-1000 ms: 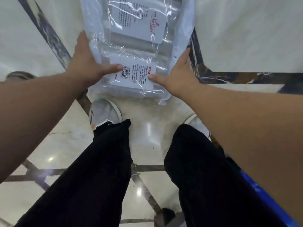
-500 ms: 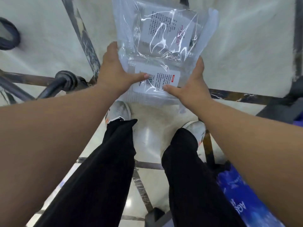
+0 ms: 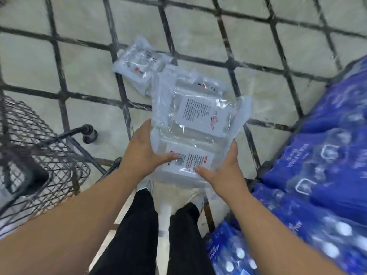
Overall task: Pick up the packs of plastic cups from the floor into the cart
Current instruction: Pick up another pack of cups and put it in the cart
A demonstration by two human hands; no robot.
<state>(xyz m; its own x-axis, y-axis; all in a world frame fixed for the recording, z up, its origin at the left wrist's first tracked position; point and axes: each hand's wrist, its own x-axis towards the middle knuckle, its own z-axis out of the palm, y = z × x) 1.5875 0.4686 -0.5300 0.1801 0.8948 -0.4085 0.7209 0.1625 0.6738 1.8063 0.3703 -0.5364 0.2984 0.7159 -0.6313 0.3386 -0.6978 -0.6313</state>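
Left hand (image 3: 146, 155) and right hand (image 3: 224, 173) clamp a clear pack of plastic cups (image 3: 195, 133) between them, above the floor. Wire cart (image 3: 37, 155) stands left; contents unclear. Second pack (image 3: 137, 66) lies on tiles. Blue cases (image 3: 317, 175) read "AQUAFINA".

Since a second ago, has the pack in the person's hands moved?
Yes. The held pack has come up off the floor tiles: the shoes it hovered just above now sit far below, both hands keeping their grip.
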